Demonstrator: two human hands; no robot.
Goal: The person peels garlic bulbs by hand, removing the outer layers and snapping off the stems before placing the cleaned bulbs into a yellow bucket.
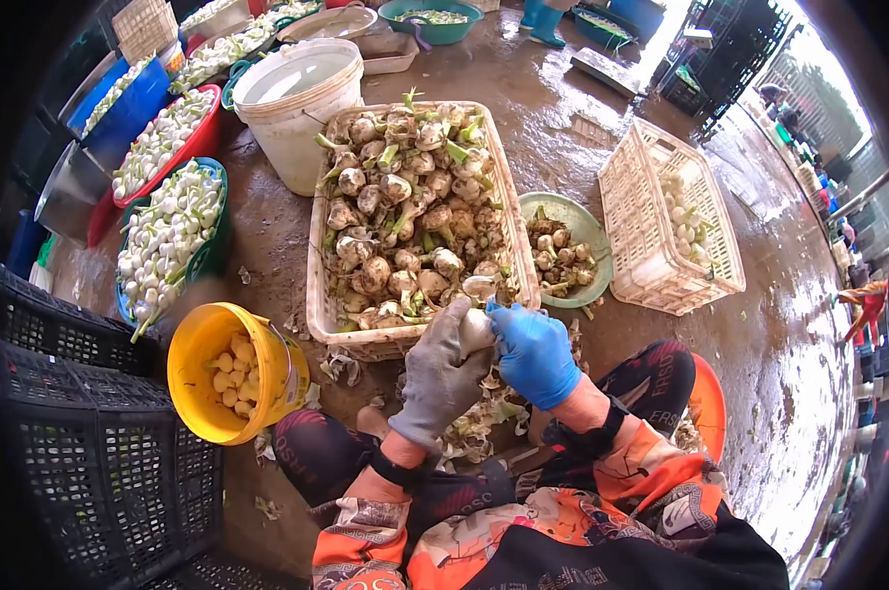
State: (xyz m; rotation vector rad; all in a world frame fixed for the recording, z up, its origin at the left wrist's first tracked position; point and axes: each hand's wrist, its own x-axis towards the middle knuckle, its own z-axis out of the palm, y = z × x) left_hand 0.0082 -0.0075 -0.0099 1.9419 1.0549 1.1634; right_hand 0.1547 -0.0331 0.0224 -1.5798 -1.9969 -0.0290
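Head view. Nearest the camera was the person's orange-and-black top (651, 551), its patterned sleeves pushed back from the forearms. Beyond it, the left hand (439, 369), in a grey glove, had thumb and fingers closed around a pale bulb (478, 332). The right hand (536, 356), in a blue glove, had its fingers curled in against the bulb's right side; could not tell whether they pinched it or something hidden. The bulb sat between both hands, by the near rim of a cream basket (316, 280) heaped with soil-stained bulbs (395, 211).

Loose peelings (484, 428) lay below the hands, between the legs. Left of the basket: a yellow bucket (179, 364) with pale, peeled-looking pieces (235, 379) inside, and black crates (110, 423) along the edge. Right: a green bowl (602, 251) of small brownish bulbs, then a slatted crate (651, 251) holding whiter ones. Behind, upper left: a white bucket (302, 138) and basins of clean white bulbs (174, 216). Floor (778, 315) wet and shiny.
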